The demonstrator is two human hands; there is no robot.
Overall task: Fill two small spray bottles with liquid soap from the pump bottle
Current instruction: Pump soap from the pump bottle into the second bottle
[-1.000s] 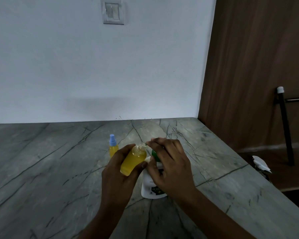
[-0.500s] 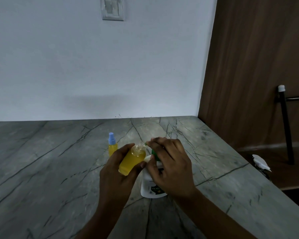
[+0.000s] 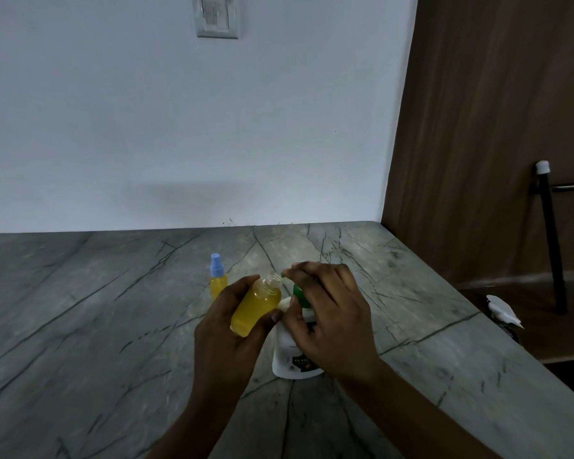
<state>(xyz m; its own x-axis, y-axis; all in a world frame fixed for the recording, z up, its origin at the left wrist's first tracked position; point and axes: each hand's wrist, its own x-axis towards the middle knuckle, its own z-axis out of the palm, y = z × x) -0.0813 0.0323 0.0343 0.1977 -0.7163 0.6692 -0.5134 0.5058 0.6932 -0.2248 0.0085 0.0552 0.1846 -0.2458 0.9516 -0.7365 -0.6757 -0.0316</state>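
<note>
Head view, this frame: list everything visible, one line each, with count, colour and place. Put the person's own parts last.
open spray bottle: 1, clear with yellow liquid, capless, tilted in the left hand
capped spray bottle: 1, yellow with blue cap, upright on the counter behind the left hand
pump bottle: 1, white with green top, on the counter under the right hand
counter: 1, grey veined stone
wall switch: 1, white, top of wall
wooden panel: 1, brown, right
black rod: 1, white-tipped, far right
left hand: 1, gripping the open bottle
right hand: 1, fingers at the pump top
</note>
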